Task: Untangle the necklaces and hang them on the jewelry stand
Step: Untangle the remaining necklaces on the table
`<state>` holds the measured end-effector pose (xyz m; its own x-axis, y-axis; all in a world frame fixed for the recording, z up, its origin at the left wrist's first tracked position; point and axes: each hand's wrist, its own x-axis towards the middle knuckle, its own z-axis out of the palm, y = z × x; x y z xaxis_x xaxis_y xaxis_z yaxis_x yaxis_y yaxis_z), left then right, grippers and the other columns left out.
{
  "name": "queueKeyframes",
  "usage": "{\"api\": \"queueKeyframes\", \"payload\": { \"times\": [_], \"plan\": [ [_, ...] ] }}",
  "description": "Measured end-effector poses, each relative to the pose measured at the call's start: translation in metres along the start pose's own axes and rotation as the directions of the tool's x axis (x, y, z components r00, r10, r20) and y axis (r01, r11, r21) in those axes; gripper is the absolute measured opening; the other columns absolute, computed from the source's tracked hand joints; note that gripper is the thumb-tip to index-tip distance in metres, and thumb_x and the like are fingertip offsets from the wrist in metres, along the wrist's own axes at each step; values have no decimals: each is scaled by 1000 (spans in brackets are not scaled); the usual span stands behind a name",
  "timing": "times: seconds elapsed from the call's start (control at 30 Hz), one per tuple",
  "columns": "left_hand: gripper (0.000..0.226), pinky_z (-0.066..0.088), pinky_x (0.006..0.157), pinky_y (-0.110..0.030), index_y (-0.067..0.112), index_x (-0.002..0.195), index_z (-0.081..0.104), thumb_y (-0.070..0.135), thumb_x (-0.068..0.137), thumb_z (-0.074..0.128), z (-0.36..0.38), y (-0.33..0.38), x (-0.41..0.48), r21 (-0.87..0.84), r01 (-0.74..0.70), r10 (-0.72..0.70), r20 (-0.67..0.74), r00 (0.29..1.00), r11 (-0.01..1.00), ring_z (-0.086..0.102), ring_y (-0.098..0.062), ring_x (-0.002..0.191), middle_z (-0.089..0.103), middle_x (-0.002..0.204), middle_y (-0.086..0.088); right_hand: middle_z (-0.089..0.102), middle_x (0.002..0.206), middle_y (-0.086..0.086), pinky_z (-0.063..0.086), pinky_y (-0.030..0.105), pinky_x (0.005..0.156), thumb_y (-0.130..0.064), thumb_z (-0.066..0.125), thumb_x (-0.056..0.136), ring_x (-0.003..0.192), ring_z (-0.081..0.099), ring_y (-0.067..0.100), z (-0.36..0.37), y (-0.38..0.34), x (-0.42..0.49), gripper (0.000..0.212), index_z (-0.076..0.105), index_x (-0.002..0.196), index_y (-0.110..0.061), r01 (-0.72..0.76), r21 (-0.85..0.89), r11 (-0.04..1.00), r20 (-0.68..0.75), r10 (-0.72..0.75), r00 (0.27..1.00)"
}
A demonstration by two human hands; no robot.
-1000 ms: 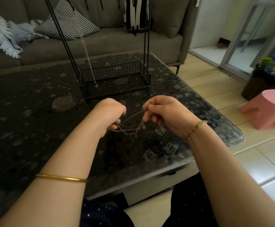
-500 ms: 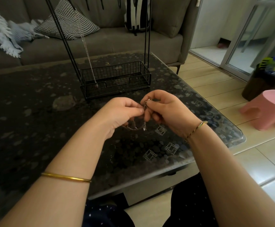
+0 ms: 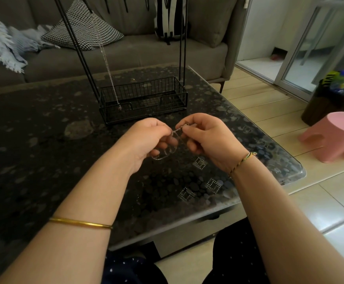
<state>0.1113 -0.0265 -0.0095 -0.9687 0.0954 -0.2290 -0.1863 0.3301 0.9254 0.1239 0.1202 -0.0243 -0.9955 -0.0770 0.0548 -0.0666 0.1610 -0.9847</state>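
My left hand and right hand are close together above the dark table, each with fingers curled, pinching the thin silver necklace that loops down between them; the chain is blurred, so I cannot tell how it is knotted; just beyond my hands stands the black wire jewelry stand, its basket base on the table, with another chain hanging into it; a grey sofa sits behind, a pink stool on my right
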Motion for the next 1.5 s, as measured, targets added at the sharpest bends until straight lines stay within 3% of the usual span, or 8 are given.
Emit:
{"api": "queueKeyframes", "payload": {
  "times": [0.23, 0.4, 0.57, 0.73, 0.93, 1.1, 1.33, 1.5],
  "plan": [
    [12, 41, 59, -22, 15, 85, 67, 11, 92, 58, -2, 3, -1, -19, 32, -32, -19, 999, 999, 51, -10, 68, 60, 71, 1, 58, 68, 5, 48, 16, 55, -2, 49, 95, 56, 56, 5, 0, -1, 0, 19, 63, 86, -12, 5, -38, 999, -33, -7, 999],
    [8, 40, 58, -22, 16, 87, 69, 14, 90, 63, -2, 1, 0, -16, 25, -25, -14, 1000, 1000, 49, -9, 66, 58, 72, 2, 61, 74, 4, 53, 25, 67, -1, 51, 93, 67, 61, 10, 0, 0, 1, 21, 64, 84, -15, 18, -41, 999, -33, -20, 999],
    [8, 41, 63, -25, 18, 83, 69, 17, 89, 65, -2, -1, 2, 16, -4, 5, -25, 1000, 1000, 51, -11, 73, 59, 76, 2, 63, 77, 4, 52, 21, 67, -2, 52, 93, 66, 62, 9, 0, -3, -1, 20, 64, 83, -15, 5, -55, 998, -39, -7, 999],
    [12, 42, 68, -28, 18, 83, 70, 17, 92, 61, -1, -1, 0, 32, -41, 42, -30, 999, 999, 55, -13, 79, 62, 78, 2, 64, 79, 2, 47, 21, 64, -6, 51, 92, 70, 60, 10, 4, -3, 0, 20, 64, 80, -16, -70, -109, 992, -73, 62, 995],
    [15, 40, 66, -26, 21, 83, 65, 16, 94, 57, 3, 1, -4, 142, -148, 158, -57, 986, 979, 56, -8, 75, 66, 79, 5, 66, 81, 3, 48, 34, 75, -13, 51, 93, 79, 63, 16, 7, -5, 0, 17, 63, 80, -16, -223, -19, 975, -50, 222, 974],
    [15, 40, 68, -25, 21, 86, 65, 17, 96, 55, 5, 2, -5, 191, -160, 169, -31, 985, 969, 56, -7, 75, 66, 81, 7, 63, 77, 1, 44, 27, 68, -12, 52, 91, 75, 60, 15, 6, -6, -2, 18, 62, 77, -18, -251, -42, 967, -54, 249, 967],
    [14, 42, 69, -26, 20, 84, 66, 17, 95, 57, 4, 0, -4, 280, -168, 192, -63, 979, 945, 56, -6, 80, 65, 84, 6, 57, 67, -8, 33, 7, 42, -11, 60, 86, 61, 48, 2, 0, -7, -4, 22, 66, 69, -24, -189, -195, 962, -123, 167, 978],
    [16, 43, 69, -26, 21, 83, 64, 18, 96, 55, 5, -1, -3, 289, -155, 177, -51, 983, 945, 56, -8, 77, 64, 82, 6, 60, 71, -5, 37, 14, 53, -11, 60, 86, 66, 52, 7, 1, -7, -4, 19, 68, 72, -20, -212, -146, 966, -153, 189, 970]
  ]
}}
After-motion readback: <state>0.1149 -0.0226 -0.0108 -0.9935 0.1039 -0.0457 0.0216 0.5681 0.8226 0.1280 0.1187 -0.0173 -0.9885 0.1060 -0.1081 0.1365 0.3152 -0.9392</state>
